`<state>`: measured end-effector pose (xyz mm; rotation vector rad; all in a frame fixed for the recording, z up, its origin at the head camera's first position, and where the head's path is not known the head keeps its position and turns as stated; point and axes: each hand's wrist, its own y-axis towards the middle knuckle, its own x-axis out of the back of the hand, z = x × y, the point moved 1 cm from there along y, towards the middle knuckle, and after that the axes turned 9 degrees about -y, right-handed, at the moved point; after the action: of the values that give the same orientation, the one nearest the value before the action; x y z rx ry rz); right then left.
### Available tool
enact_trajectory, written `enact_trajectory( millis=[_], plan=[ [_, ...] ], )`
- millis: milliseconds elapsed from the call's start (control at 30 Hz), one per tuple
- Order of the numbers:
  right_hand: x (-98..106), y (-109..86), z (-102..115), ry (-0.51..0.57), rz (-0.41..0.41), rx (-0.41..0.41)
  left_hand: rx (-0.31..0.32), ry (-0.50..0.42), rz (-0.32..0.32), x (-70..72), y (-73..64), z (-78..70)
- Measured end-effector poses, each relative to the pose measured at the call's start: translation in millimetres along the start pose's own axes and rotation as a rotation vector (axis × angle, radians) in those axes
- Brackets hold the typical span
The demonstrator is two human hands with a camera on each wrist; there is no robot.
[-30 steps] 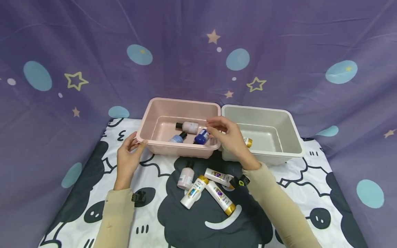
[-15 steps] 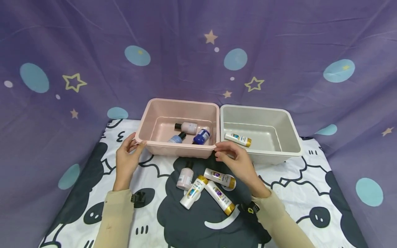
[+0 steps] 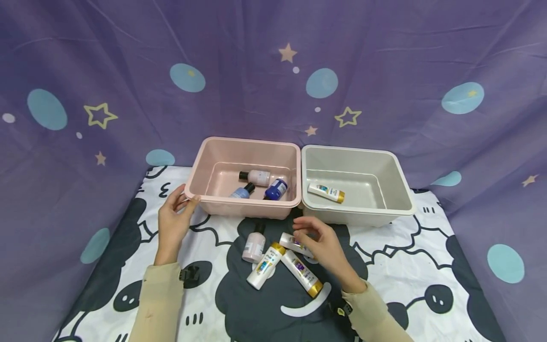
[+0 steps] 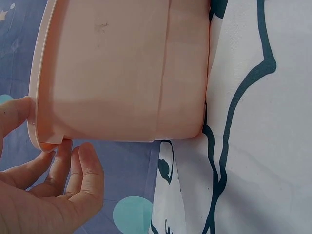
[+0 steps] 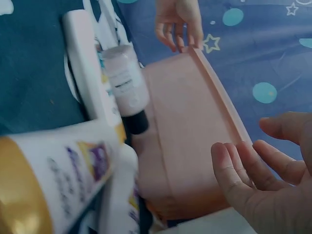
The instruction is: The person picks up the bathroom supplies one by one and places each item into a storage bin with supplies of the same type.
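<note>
My left hand (image 3: 174,228) pinches the near left corner of the pink plastic bin (image 3: 248,207); in the left wrist view the thumb (image 4: 15,113) lies on the rim and the fingers curl beneath it. Inside that bin lie a pale pink bottle (image 3: 258,177), a light blue bottle (image 3: 241,192) and a dark blue bottle (image 3: 275,189), all black-capped where the caps show. My right hand (image 3: 322,244) holds nothing, its fingers loosely bent and apart over a white tube (image 3: 295,243) with a gold cap, which it partly hides. Two more gold-capped white tubes, a left one (image 3: 265,267) and a right one (image 3: 302,273), lie beside it.
A pale grey bin (image 3: 354,216) stands right against the pink one, with a gold-capped white tube (image 3: 325,192) inside. Another pale pink bottle (image 3: 254,247) lies on the sheep-print cloth (image 3: 410,266), left of the tubes. A purple curtain (image 3: 248,85) hangs behind the bins.
My right hand has drawn back from over the pink bin, past its near right corner, to above the tubes on the cloth. The left hand keeps its place on the rim.
</note>
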<state>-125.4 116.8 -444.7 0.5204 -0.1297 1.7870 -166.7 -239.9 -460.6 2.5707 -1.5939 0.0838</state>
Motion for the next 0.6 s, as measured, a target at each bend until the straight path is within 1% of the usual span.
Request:
enact_trajectory(
  millis=[67,133,300,333,467,600],
  plan=[
    [-4.0,-2.5,5.7,-0.006,0.016,-0.015,-0.001,-0.001,0.0,0.0,-0.6,-0.3],
    [-11.6,-3.0,-2.3,-0.005,0.038,-0.038,-0.001,0.002,0.0,-0.1,-0.6,0.1],
    [-32.0,-2.0,-31.4,0.01,0.093,-0.074,0.0,0.008,-0.001,-0.7,-0.8,0.5],
    [-34.8,-1.6,-33.5,0.016,0.1,-0.072,0.0,0.006,0.0,-0.8,-0.8,0.5],
    [-44.8,2.4,-37.3,0.06,0.137,-0.08,-0.001,-0.003,0.003,-0.9,-0.2,1.4],
    [-54.8,8.9,-37.5,0.046,0.176,-0.079,-0.003,-0.003,0.002,0.0,-0.4,1.0]
  ],
)
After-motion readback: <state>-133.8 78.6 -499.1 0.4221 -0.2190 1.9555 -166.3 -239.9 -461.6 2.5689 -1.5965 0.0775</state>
